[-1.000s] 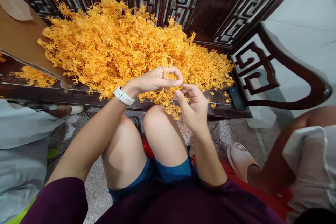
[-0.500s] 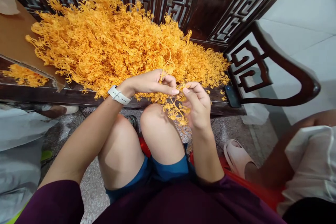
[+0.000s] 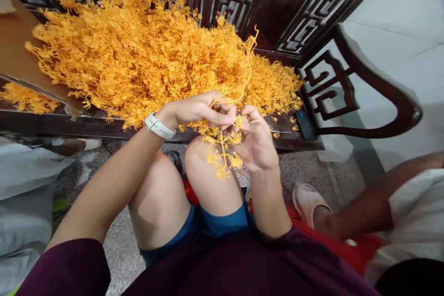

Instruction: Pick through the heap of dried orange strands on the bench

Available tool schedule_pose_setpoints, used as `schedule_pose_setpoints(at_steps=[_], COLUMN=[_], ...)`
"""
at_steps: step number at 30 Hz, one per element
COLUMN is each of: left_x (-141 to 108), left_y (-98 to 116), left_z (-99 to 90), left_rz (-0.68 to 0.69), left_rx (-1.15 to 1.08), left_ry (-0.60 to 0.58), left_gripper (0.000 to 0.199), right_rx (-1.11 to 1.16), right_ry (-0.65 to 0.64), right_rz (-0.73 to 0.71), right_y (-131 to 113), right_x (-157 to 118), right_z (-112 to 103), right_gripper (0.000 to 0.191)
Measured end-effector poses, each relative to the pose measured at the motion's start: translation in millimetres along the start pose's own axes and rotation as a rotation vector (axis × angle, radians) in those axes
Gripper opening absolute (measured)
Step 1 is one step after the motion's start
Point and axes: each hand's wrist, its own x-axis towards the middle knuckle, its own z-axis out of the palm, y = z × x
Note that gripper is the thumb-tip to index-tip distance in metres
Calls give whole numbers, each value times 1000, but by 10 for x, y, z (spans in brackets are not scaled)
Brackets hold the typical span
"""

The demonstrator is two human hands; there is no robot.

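A large heap of orange branching plastic-looking sprigs (image 3: 149, 55) covers the dark wooden bench. In front of it, my left hand (image 3: 213, 111), with a pale watch on the wrist, is closed on an orange sprig (image 3: 224, 157) whose flower-like tips hang above my knee. Its long thin stem loops up toward the heap. My right hand (image 3: 256, 138) meets the left at the fingertips, thumb and index finger pinched on a small orange tip of the same sprig.
A cardboard piece (image 3: 27, 51) leans over the bench at the left. A dark phone (image 3: 305, 125) lies by the carved armrest (image 3: 381, 88) at the right. People sit on both sides; a foot in a pale slipper (image 3: 310, 201) is at the right.
The hanging sprig has swung left and turned, and its stem now loops farther right. My right hand has shifted slightly left and rolled, showing more palm.
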Motion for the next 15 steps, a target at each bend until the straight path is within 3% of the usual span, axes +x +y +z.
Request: schedule_pose_setpoints(at_steps=[6,11,15], left_x=[4,10,-28], left_y=[-9,-54,-98], left_z=[15,28,-21], left_rz=[14,14,60], left_rx=[-7,39,-8], left_ry=[45,100,324], left_gripper=[46,50,58], right_rx=[130,186,298], right_ry=[-45,-17,3], right_rz=[49,48,23], right_y=[-51,-114,-140], right_x=[-8,-22,-19], right_z=[74,138,89], right_gripper=[16,24,33])
